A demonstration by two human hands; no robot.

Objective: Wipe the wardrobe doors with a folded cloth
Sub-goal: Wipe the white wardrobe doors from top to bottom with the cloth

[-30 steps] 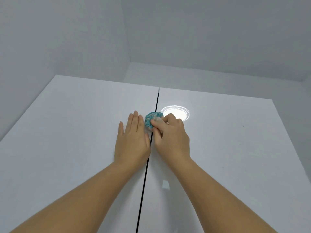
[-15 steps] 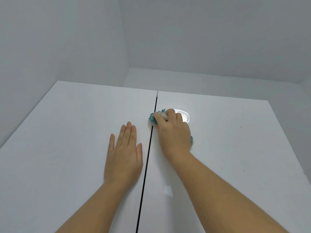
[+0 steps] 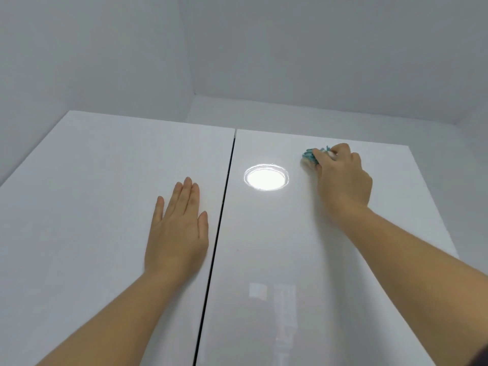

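Note:
Two glossy white wardrobe doors fill the view, the left door [image 3: 92, 207] and the right door [image 3: 303, 260], split by a thin dark gap [image 3: 219, 225]. My right hand [image 3: 343, 178] grips a bunched teal and white cloth [image 3: 309, 155] and presses it against the right door near its top edge. Most of the cloth is hidden under my fingers. My left hand [image 3: 177, 228] lies flat with straight fingers on the left door, just left of the gap.
A bright round reflection of a ceiling lamp [image 3: 266, 177] shines on the right door between my hands. Grey walls and ceiling [image 3: 290, 62] rise above the doors' top edge. A dark sleeve edge [image 3: 480, 355] shows at the bottom right corner.
My right hand has carried the cloth from the gap between the doors rightward and up across the right door. My left hand has drawn back slightly and stays flat on the left door.

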